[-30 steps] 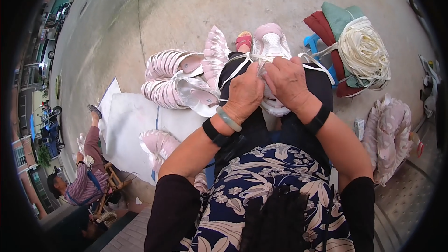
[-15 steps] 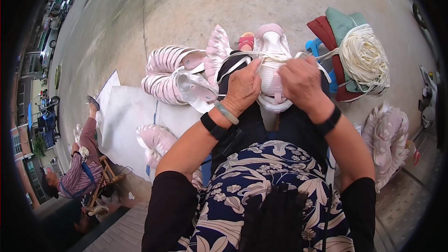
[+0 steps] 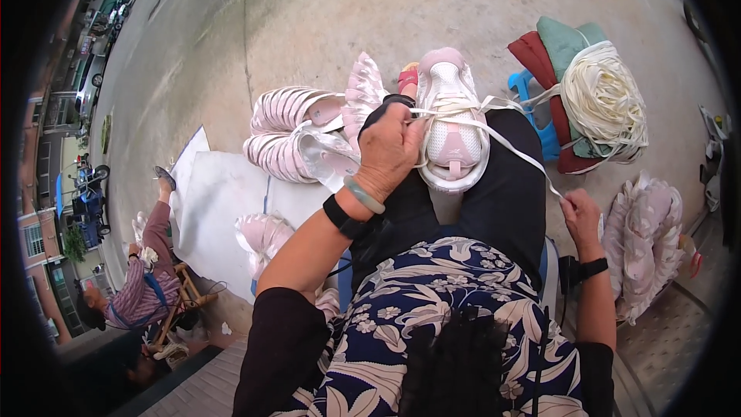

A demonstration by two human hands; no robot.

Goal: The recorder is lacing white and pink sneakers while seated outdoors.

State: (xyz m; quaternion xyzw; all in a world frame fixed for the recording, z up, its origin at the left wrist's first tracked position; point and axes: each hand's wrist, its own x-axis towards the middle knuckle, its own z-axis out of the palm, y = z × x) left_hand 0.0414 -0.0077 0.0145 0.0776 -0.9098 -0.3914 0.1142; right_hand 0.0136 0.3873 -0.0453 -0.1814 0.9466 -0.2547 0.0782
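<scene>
A pink and white sneaker rests across my thighs, its toe toward me. My left hand is closed beside the sneaker's left edge, pinching white lace near its opening. From the sneaker a flat white shoelace stretches taut to my right hand, whose fingers are closed on it out by my right thigh. Another stretch of lace crosses from the sneaker to a large bundle of cream laces on the right. How the laces cross at the sneaker is too fine to make out.
Nested rows of pink and white shoe parts lie left beside a white sheet. A blue stool carries folded green and red cloth under the lace bundle. More shoe parts are stacked right. Another person sits far left.
My right hand has moved from the sneaker out to the right and toward me, drawing a lace with it. My left hand has shifted slightly left, still at the sneaker.
</scene>
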